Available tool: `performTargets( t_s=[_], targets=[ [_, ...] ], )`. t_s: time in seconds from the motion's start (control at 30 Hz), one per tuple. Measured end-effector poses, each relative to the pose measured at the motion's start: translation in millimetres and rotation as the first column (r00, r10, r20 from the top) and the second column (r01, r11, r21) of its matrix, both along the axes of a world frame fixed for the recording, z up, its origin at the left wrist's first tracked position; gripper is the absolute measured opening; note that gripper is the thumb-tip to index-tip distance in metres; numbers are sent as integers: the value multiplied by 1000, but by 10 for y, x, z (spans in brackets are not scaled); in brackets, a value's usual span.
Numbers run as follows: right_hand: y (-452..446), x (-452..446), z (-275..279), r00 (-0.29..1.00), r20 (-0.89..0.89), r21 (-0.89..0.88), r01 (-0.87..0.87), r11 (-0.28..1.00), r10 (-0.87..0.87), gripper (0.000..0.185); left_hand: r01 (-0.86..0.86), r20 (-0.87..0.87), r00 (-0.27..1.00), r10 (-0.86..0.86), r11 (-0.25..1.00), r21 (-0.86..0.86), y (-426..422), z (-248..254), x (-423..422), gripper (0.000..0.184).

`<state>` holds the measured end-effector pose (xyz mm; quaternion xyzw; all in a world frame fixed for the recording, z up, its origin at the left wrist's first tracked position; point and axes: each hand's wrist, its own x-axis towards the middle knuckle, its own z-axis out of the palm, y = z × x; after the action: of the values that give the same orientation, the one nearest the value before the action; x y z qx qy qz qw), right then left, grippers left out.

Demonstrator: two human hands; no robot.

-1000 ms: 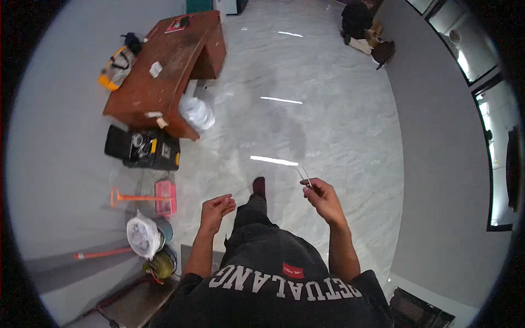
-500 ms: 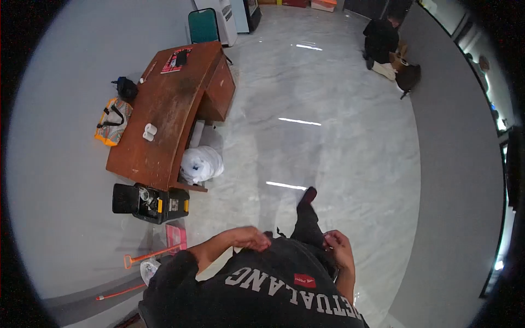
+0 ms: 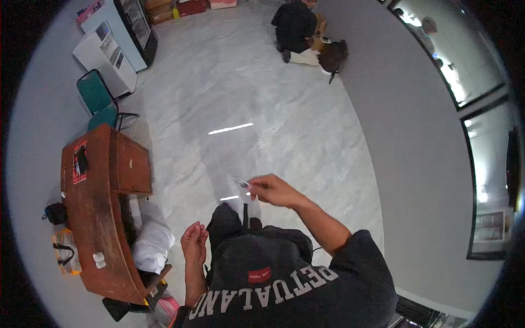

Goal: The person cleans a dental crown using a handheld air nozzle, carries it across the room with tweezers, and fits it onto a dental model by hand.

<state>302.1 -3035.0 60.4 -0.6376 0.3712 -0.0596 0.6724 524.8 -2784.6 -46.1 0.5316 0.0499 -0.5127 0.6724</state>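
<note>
Above a pale, glossy floor (image 3: 306, 142), the left hand (image 3: 194, 240) hangs at waist height, fingers loosely curled, with nothing visible in it; at center, the right hand (image 3: 270, 190) reaches forward, thumb and fingertips closed in a pinch on one slim, pale object (image 3: 240, 181), which juts out ahead of the fingers, too blurred to identify. Good handling here would seem to call for light, even pressure near the object's end, a steady wrist, and the free tip held clear of the dark shirt (image 3: 361, 273), with the left hand ready to support it. Counted from left: one small black bag (image 3: 56, 213), one orange-trimmed bag (image 3: 66, 268), one brown desk (image 3: 104, 213) bearing one red-printed item (image 3: 76, 176) and two white rolls (image 3: 98, 257), one green chair (image 3: 94, 90), one white machine (image 3: 106, 63), one glass-door cooler (image 3: 128, 33), one white bundle (image 3: 153, 247) beside the desk, one co-worker (image 3: 294, 27) low to the floor, one dark backpack (image 3: 334, 56) and two framed panes (image 3: 489, 180) along the wall.
</note>
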Motion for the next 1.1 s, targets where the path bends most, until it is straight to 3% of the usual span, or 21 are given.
performTargets(
  t_s=[0.07, 0.17, 0.2, 0.3, 0.37, 0.53, 0.63, 0.7, 0.73, 0.97, 1.1],
  targets=[
    [-557, 410, -160, 997, 77, -33, -13, 999, 15, 21, -109, 2, 994, 109, 994, -15, -342, -106, 308, 29],
    [-1380, 1083, -13, 988, 130, -100, 100, 990, -87, 22, -121, 37, 992, 120, 992, 20, -1118, -138, 899, 30],
    [-1630, 1296, -9, 970, 186, -27, 166, 986, -158, 25, -55, 94, 994, 54, 998, 7, -1432, -89, 1096, 31],
    [-2301, 1809, -91, 949, 232, -66, 233, 970, -212, 30, 103, 161, 983, -91, 992, -70, -2498, 133, 1609, 32],
    [-2774, 2078, 19, 967, 192, -44, 178, 983, -167, 33, 213, 200, 960, -195, 974, -74, -3385, 348, 1916, 34],
    [-3810, 2653, 108, 943, 228, 84, 227, 970, -241, 35, 539, 300, 829, -472, 818, -201, -5316, 1001, 2434, 44],
    [-4563, 2958, 9, 903, 286, 79, 312, 947, -321, 35, 625, 276, 778, -565, 740, -248, -6349, 973, 2679, 57],
    [-5137, 3170, -83, 904, 291, -1, 327, 945, -312, 35, 605, 230, 796, -560, 728, -321, -6991, 932, 2822, 59],
    [-5397, 3289, -213, 866, 359, 60, 352, 934, -349, 34, 589, 210, 807, -553, 723, -361, -7261, 904, 2880, 60],
    [-7519, 4219, -163, 944, 259, 50, 196, 979, -203, 35, 322, -60, 906, -420, 772, -548, -9088, 752, 3702, 56],
    [-8395, 4709, -252, 970, 226, -106, 110, 988, -84, 35, 248, -75, 946, -314, 854, -457, -9776, 785, 4158, 55]
  ],
)
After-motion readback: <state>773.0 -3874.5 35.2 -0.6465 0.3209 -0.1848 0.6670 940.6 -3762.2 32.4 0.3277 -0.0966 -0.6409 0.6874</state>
